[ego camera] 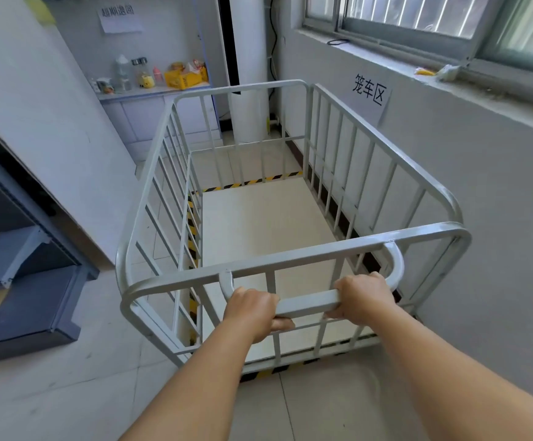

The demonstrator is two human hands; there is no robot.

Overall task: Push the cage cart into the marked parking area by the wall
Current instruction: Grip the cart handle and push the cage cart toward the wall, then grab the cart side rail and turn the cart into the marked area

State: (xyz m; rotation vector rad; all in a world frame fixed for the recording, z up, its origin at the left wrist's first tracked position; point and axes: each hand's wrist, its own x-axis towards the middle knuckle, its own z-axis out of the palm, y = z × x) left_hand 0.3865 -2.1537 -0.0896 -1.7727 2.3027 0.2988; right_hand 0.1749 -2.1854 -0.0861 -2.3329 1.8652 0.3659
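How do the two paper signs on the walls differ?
The sign by the window is near, on the right wall beside the cage cart, its black characters sharp. The sign above the counter is far, on the back wall, its characters faint and blurred. Both are white paper.

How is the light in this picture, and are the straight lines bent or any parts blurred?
Head view: soft daylight enters from the window at upper right, with no hard shadows or glare; the wide lens bows the cage cart rails and the wall edges; the hands are sharp, while the shelf items far back look soft and small.
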